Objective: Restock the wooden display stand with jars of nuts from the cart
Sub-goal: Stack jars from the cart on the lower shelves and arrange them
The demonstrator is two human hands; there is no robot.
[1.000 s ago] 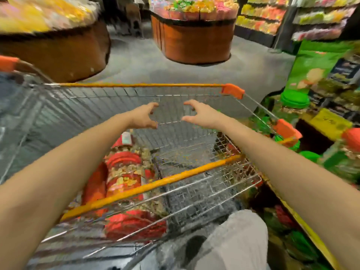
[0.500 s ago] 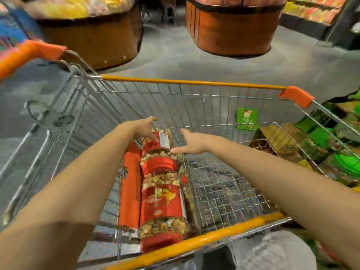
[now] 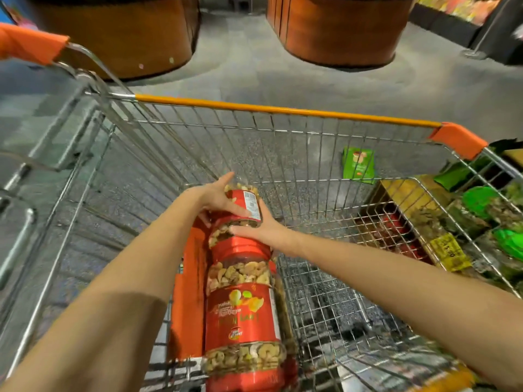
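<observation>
Jar (image 3: pixel 250 203) held by left hand (image 3: pixel 212 197) and right hand (image 3: pixel 268 231) (cart (image 3: pixel 283 110) floor open rightward).

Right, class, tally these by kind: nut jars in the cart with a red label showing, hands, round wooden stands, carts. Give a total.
Nut jars with red label showing: 2 (far jar, near jar)
Hands: 2 (left hand, right hand, both gripping the far jar)
Round wooden stands: 2 (left stand, right stand)
Cart: 1
Total: 7
</observation>
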